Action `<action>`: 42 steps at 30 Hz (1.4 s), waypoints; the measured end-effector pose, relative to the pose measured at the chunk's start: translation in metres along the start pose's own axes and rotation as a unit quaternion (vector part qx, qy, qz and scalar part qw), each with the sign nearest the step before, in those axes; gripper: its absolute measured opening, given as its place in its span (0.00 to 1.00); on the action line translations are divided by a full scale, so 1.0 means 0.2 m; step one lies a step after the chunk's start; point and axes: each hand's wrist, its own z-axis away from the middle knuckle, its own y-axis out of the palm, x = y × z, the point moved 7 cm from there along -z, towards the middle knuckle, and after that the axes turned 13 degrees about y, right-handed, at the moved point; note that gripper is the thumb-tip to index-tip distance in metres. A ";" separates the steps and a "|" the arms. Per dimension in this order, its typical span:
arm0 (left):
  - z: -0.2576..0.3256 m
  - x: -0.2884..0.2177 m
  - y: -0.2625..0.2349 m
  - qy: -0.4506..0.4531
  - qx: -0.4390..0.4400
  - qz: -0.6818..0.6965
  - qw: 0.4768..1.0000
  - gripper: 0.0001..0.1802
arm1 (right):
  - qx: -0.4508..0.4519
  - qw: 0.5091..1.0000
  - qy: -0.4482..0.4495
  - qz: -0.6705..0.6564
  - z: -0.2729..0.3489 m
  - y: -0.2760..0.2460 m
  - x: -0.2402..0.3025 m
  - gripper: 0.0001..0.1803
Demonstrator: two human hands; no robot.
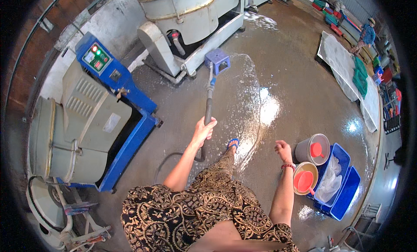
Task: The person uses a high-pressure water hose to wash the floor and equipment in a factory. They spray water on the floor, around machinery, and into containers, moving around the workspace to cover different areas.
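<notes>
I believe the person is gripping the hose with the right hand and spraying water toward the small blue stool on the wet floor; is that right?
Not quite: the head view shows the left hand gripping the hose, while the right hand hangs free. The water does spray toward the small blue stool on the wet floor.

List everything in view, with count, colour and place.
hose: one, dark, held out ahead, spraying toward the stool
plastic stool: one, blue-purple, on the wet floor ahead
blue machine: one, blue and grey, at left
pale machine: one, off-white, top centre
buckets: two, metal, at right, each with a red scoop
crates: two, blue, right of the buckets, one holding clear plastic
white sheets: pale, far right floor
sandal: one, blue, on the foot
distant person: one, blue top, top right
left hand: grip closed on the hose
right hand: empty, loosely curled, above the buckets
</notes>
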 end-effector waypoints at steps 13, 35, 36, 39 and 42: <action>-1.25 -0.13 0.76 0.024 0.084 0.005 0.996 0.10 | -0.271 0.750 0.478 -0.367 0.46 -0.46 -1.33 0.07; -2.65 -0.08 2.04 0.086 -0.022 -0.258 0.962 0.10 | -0.154 0.970 0.174 -0.078 -2.41 -2.26 0.08 0.13; -2.66 -0.05 2.09 0.062 -0.017 -0.238 0.969 0.10 | -0.149 0.972 0.153 -0.094 -2.54 -2.29 0.17 0.12; -2.71 0.00 2.16 0.041 -0.035 -0.281 0.958 0.11 | -0.116 0.976 0.133 -0.129 -2.73 -2.22 0.28 0.10; -2.76 0.01 2.20 0.100 -0.053 -0.301 0.947 0.12 | -0.065 0.986 0.138 -0.073 -2.81 -2.03 0.20 0.11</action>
